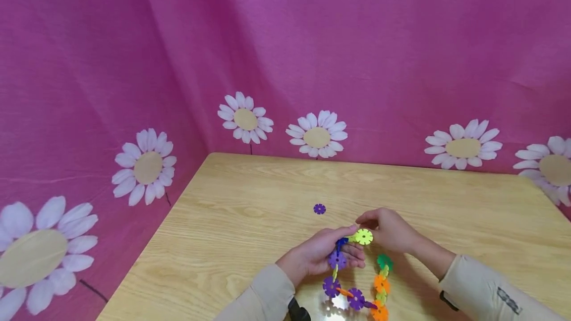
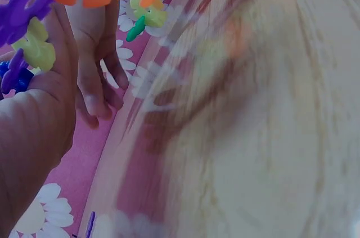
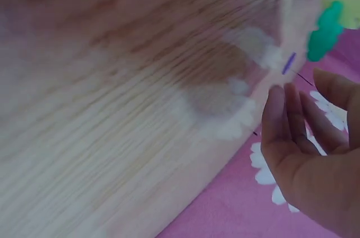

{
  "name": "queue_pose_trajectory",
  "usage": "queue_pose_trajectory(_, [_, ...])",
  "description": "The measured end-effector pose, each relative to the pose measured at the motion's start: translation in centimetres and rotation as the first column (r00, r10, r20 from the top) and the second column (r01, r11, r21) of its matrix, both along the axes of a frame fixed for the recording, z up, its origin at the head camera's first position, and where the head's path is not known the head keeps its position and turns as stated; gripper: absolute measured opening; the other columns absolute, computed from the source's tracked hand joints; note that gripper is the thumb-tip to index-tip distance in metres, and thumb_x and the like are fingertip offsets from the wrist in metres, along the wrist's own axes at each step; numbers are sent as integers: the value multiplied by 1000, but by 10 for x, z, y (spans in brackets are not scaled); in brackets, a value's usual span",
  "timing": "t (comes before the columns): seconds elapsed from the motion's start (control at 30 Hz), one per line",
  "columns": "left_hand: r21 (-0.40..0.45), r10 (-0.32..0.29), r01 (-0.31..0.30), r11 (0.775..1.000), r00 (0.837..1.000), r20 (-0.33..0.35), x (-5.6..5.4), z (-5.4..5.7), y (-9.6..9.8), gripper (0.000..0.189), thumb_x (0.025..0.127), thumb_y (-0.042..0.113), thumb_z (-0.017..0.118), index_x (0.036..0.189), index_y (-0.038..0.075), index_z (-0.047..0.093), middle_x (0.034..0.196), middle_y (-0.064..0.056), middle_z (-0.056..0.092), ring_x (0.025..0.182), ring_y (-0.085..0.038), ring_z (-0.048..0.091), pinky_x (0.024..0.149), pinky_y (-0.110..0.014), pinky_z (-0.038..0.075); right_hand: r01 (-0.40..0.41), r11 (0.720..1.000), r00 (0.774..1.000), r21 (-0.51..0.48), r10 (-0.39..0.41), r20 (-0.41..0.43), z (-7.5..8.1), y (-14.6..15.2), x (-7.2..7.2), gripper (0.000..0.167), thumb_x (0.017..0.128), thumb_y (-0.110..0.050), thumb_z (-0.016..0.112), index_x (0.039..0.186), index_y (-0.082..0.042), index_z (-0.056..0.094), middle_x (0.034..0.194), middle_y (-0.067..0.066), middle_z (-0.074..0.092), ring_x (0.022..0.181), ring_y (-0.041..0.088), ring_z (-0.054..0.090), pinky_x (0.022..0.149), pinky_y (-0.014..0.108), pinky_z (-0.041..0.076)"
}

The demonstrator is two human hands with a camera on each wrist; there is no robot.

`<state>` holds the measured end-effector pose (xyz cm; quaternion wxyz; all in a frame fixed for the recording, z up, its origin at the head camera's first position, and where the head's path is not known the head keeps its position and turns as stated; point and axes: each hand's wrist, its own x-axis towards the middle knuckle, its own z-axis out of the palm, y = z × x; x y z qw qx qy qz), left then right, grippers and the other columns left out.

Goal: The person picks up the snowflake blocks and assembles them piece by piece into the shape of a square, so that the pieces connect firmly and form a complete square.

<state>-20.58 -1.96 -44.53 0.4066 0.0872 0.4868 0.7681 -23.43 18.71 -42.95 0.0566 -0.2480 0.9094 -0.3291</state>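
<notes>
A chain of flower-shaped interlocking discs (image 1: 331, 287) in purple, blue, yellow, orange and green hangs in a loop near the table's front. My left hand (image 1: 321, 250) holds it at one end, the thumb over a dark blue disc (image 1: 342, 241) and the other fingers behind. A yellow disc (image 1: 364, 236) sticks out from that end toward my right hand (image 1: 394, 232). In the right wrist view, the right hand's loosely bent fingers (image 3: 275, 108) have nothing between them. The chain's other end carries a green disc (image 1: 384, 262), below the right hand in the head view.
A loose purple disc (image 1: 319, 208) lies on the wooden table (image 1: 223, 207), beyond both hands. Pink cloth (image 1: 357, 53) printed with white daisies hangs behind the table and along its left side. A small black object (image 1: 299, 311) is by the left sleeve.
</notes>
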Motion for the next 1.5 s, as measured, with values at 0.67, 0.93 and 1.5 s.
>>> queue_pose_trajectory(0.67, [11,-28,28,1000,999,31,-4,0,-8,64,103,41,52,125,-19,47,76,0,72,72,-12,73,70,-17,59,-34,993,980,110,55,-193,-16,-53,-61,26,88,-16,76,107,2,75,84,6,68,73,12,60,67,29,54])
queue_pose_trajectory(0.93, [18,-35,34,999,999,42,-8,-1,-9,43,102,43,52,98,1,59,78,1,72,74,-12,73,71,-16,59,-71,978,975,198,110,-193,-17,-71,-75,31,85,-26,80,106,-4,75,71,-2,66,69,11,56,63,31,51])
queue_pose_trajectory(1.5, [16,-10,9,1000,999,39,-8,-2,-9,42,103,41,50,96,1,61,76,0,73,72,-12,73,69,-16,59,-11,996,993,85,20,-114,-3,-73,-65,12,81,-8,81,81,-9,69,77,0,72,72,10,62,67,29,53])
